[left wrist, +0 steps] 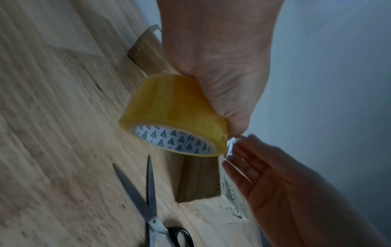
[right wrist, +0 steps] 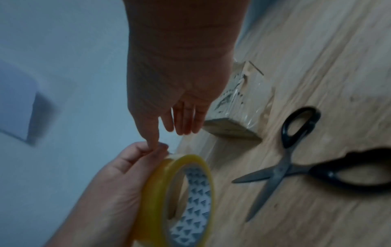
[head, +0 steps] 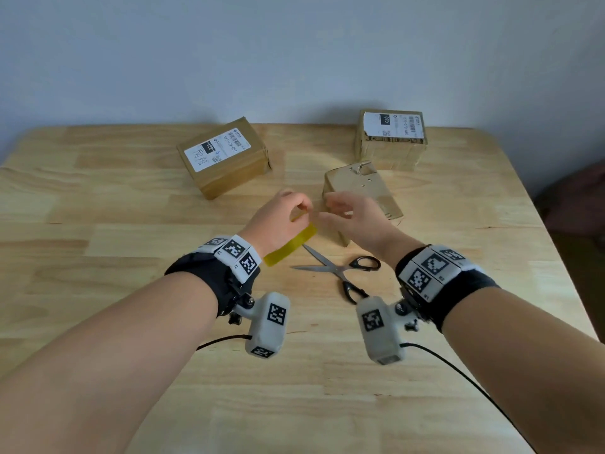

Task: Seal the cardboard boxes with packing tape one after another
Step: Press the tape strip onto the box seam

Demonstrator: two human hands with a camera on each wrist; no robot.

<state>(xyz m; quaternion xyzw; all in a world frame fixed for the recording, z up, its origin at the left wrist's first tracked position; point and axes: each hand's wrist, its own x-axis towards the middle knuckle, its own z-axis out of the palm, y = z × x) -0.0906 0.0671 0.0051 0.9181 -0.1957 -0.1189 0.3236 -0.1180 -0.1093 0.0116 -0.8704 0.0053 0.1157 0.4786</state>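
My left hand (head: 294, 209) grips a roll of yellow packing tape (head: 291, 245) above the table, fingers curled round its rim. The roll (left wrist: 173, 117) shows a white core printed with green triangles. My right hand (head: 332, 209) is right beside it, fingers mostly straight. Its index fingertip (right wrist: 153, 143) touches the top edge of the roll (right wrist: 169, 200) by the left hand's fingertips. A shiny bit of loose tape end (left wrist: 230, 147) shows at the right fingertips. A small worn cardboard box (head: 363, 191) stands just behind both hands.
Black-handled scissors (head: 340, 270) lie open on the wooden table (head: 131, 224) below the hands. A labelled box (head: 226, 155) sits at the back left, another labelled box (head: 391, 139) at the back right. A wall rises behind the table.
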